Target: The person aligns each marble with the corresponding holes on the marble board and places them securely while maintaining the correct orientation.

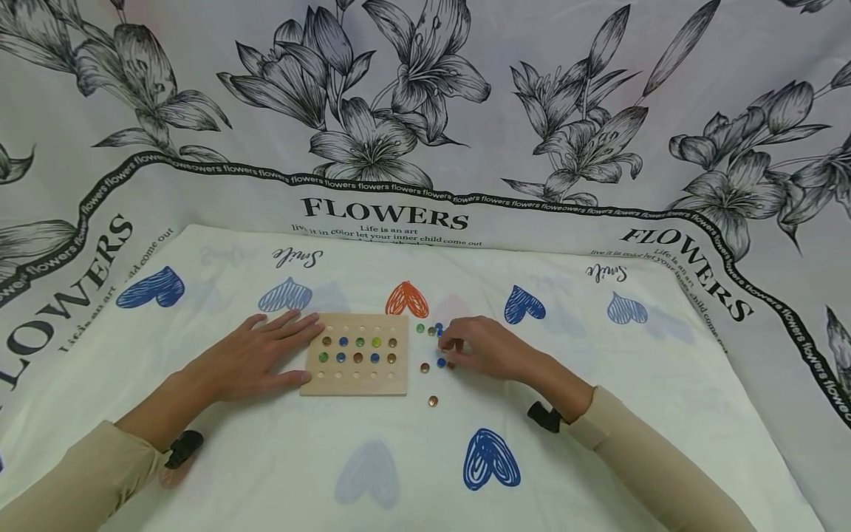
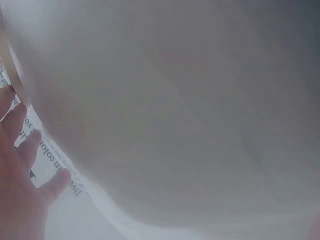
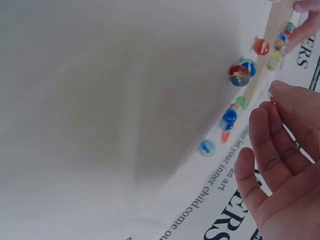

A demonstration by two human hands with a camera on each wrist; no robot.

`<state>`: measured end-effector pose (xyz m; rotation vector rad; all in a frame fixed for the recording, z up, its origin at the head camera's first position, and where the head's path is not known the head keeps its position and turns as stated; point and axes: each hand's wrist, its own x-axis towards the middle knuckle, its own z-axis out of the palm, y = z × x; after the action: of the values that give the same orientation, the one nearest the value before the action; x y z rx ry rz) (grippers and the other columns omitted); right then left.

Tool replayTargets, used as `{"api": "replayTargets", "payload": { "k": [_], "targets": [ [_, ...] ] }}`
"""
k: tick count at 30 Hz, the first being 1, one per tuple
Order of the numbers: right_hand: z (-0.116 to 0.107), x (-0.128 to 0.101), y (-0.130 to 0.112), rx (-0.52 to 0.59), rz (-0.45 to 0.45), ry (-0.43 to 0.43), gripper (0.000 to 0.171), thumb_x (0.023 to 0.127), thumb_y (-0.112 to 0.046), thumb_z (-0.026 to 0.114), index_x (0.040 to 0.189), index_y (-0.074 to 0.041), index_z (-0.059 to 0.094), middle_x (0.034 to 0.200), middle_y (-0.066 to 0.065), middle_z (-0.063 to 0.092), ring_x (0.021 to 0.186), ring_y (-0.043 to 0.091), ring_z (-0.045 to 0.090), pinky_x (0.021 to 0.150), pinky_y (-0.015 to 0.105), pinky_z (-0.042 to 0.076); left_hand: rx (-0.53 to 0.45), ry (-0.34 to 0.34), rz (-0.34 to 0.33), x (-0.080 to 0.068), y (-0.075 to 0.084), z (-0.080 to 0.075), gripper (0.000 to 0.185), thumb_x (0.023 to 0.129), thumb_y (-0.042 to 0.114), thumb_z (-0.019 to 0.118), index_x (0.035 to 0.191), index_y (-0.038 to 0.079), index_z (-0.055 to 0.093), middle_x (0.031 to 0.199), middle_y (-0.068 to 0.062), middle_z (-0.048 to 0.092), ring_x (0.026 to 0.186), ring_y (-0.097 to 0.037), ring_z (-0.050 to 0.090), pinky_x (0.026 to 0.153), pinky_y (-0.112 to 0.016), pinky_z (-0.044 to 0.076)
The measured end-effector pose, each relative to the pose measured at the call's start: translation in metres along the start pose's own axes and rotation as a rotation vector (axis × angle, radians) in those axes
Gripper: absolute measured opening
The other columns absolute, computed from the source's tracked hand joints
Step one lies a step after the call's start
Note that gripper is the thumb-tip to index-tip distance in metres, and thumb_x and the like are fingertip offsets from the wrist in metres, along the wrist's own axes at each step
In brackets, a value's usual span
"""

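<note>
- The left hand (image 1: 255, 355) lies flat, fingers straight, on the white cloth (image 1: 266, 458) left of centre in the head view, fingertips and thumb against the left edge of the wooden peg board (image 1: 355, 384).
- The board sits mid-frame; two rows of its holes carry marbles, the other holes show bare.
- The right hand (image 1: 482, 349), just right of the board, has its fingers curled down among the loose marbles (image 1: 432, 401). In the right wrist view a small orange marble (image 3: 273, 100) shows pinched at the fingertips.
- Other loose marbles lie scattered between board and right hand, one lower down by itself.
- A flower-printed backdrop (image 1: 425, 111) fills the upper frame.
</note>
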<state>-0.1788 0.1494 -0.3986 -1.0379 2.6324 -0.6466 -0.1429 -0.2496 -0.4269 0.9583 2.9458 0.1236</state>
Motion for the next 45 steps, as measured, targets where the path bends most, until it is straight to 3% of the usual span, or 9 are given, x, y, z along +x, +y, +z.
{"api": "replayTargets", "payload": {
  "k": [13, 21, 30, 34, 45],
  "targets": [
    [0.007, 0.022, -0.028, -0.014, -0.053, -0.035, 0.018, 0.091, -0.015, 0.073, 0.109, -0.015, 0.076, 0.097, -0.009, 0.070, 0.088, 0.007, 0.061, 0.079, 0.020, 0.052, -0.006, 0.022, 0.005, 0.001, -0.001, 0.004, 0.079, 0.093, 0.068, 0.049, 0.155, 0.021, 0.038, 0.159, -0.002, 0.037, 0.145, -0.036, 0.033, 0.107, -0.065, 0.032],
    [0.020, 0.033, -0.043, -0.037, -0.089, -0.062, 0.017, 0.093, -0.018, 0.072, 0.109, -0.017, 0.076, 0.097, -0.009, 0.069, 0.087, 0.004, 0.058, 0.082, 0.021, 0.050, -0.012, 0.001, -0.005, 0.000, -0.001, 0.002, 0.080, 0.093, 0.069, 0.049, 0.156, 0.021, 0.036, 0.160, -0.002, 0.034, 0.146, -0.035, 0.031, 0.109, -0.065, 0.030],
    [0.033, 0.038, -0.050, -0.042, -0.127, -0.068, 0.016, 0.094, -0.019, 0.069, 0.109, -0.017, 0.077, 0.097, -0.009, 0.069, 0.086, 0.002, 0.058, 0.081, 0.014, 0.049, -0.017, 0.000, -0.002, 0.000, 0.001, -0.001, 0.078, 0.094, 0.066, 0.049, 0.156, 0.020, 0.037, 0.160, -0.002, 0.035, 0.146, -0.035, 0.032, 0.108, -0.065, 0.031],
    [0.037, 0.039, -0.051, -0.074, -0.131, -0.064, 0.014, 0.094, -0.019, 0.069, 0.107, -0.018, 0.077, 0.098, -0.009, 0.070, 0.089, 0.002, 0.059, 0.085, 0.015, 0.049, -0.017, 0.001, -0.002, 0.000, 0.001, -0.001, 0.078, 0.094, 0.067, 0.049, 0.155, 0.020, 0.037, 0.159, -0.003, 0.035, 0.145, -0.035, 0.032, 0.108, -0.065, 0.031],
    [0.036, 0.040, -0.056, -0.119, -0.185, -0.038, 0.012, 0.093, -0.020, 0.072, 0.103, -0.018, 0.077, 0.092, -0.010, 0.068, 0.080, 0.004, 0.056, 0.078, 0.016, 0.049, -0.015, 0.007, -0.007, 0.001, 0.002, 0.000, 0.079, 0.093, 0.067, 0.050, 0.155, 0.020, 0.038, 0.159, -0.004, 0.036, 0.145, -0.036, 0.032, 0.108, -0.065, 0.032]
  ]
}}
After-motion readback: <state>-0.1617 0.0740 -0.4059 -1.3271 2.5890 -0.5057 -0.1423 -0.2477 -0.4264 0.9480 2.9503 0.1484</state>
